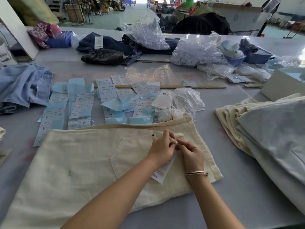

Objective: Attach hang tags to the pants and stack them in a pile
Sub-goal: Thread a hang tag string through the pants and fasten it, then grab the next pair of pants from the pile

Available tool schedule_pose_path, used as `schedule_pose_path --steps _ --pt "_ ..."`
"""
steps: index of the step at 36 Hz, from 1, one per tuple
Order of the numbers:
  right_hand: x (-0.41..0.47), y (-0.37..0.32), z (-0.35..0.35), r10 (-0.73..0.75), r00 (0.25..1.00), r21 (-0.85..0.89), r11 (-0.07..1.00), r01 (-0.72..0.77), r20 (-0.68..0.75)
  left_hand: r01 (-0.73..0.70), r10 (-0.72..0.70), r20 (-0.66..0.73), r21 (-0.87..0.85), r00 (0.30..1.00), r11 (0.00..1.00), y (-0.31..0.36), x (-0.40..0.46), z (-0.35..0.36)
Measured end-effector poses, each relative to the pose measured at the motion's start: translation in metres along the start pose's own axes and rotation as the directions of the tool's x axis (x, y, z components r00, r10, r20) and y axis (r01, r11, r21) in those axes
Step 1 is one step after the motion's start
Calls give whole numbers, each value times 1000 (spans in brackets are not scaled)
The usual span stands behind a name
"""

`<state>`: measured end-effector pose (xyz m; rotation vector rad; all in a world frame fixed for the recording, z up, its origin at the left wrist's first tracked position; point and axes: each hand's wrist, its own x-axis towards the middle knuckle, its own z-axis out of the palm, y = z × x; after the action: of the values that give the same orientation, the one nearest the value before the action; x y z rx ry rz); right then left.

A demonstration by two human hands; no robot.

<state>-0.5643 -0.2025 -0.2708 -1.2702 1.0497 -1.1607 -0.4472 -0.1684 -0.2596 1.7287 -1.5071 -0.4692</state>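
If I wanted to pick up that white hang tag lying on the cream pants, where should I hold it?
Probably by its lower free corner. The hang tag lies flat on the cream pants, its top end hidden under the left hand and right hand, which pinch something small there. Come from the near side, below the wrists, and slide fingers under the loose bottom edge.

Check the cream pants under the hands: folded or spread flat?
Spread flat. The cream pants lie smooth on the table, back pocket up, while both hands pinch at the waistband.
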Motion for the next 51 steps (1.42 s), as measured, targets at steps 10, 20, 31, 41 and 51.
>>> schedule_pose_path --steps 10,20,31,41,51 --pt "2 5 9 -210 976 -308 926 217 56 314 -314 26 -140 949 939 16 -1 2" --pt "2 6 -6 115 984 56 993 -109 -138 29 -30 -52 -38 998 999 -8 -32 -59" --pt "10 14 -5 117 935 132 988 -77 -336 912 -748 -544 86 381 402 -147 -156 -211" --pt "-44 -45 63 -566 795 -390 696 603 218 687 -763 -206 -339 613 643 -113 -175 -273" --pt "-122 -125 188 -415 293 -115 402 908 861 267 -291 -142 -167 946 949 -4 -153 -270"
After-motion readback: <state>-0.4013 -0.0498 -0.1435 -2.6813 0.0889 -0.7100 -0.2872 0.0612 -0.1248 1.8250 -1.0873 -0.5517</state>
